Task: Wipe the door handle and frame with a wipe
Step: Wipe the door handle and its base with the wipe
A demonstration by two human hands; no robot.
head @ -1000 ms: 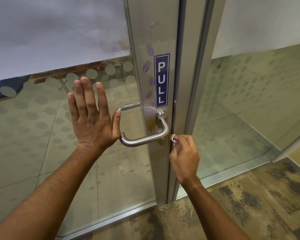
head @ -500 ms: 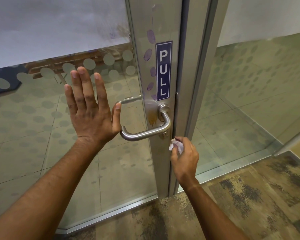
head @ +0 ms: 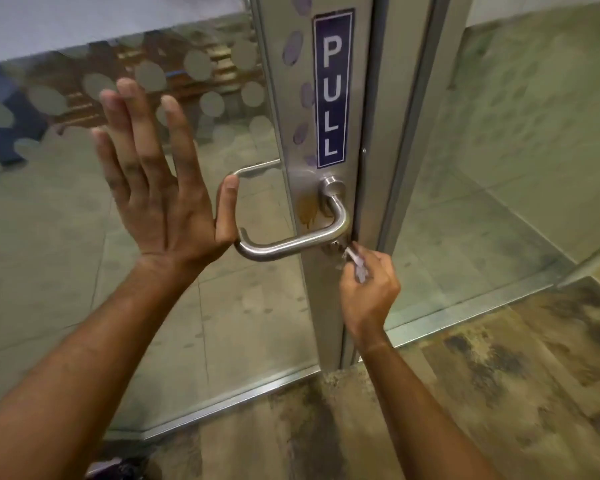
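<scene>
A steel lever door handle [head: 291,242] juts from the metal door stile [head: 291,116], under a blue PULL sign [head: 332,88]. My left hand [head: 160,188] is flat on the glass with fingers spread, its thumb beside the free end of the handle. My right hand [head: 368,289] pinches a small crumpled white wipe [head: 355,265] and presses it against the stile just below the handle's bend, at the lock. A brownish stain [head: 307,211] sits on the stile beside the handle's base. The grey door frame [head: 406,133] stands right of the stile.
The glass door panel [head: 66,254] with frosted dots fills the left. A fixed glass pane [head: 499,168] is on the right. Patchy brown carpet [head: 465,393] covers the floor below, and a dark object [head: 118,467] lies at the bottom edge.
The view has moved closer to the door. My right hand has gone back up with the wipe to just under the handle's bend. My left hand stays flat on the glass.
</scene>
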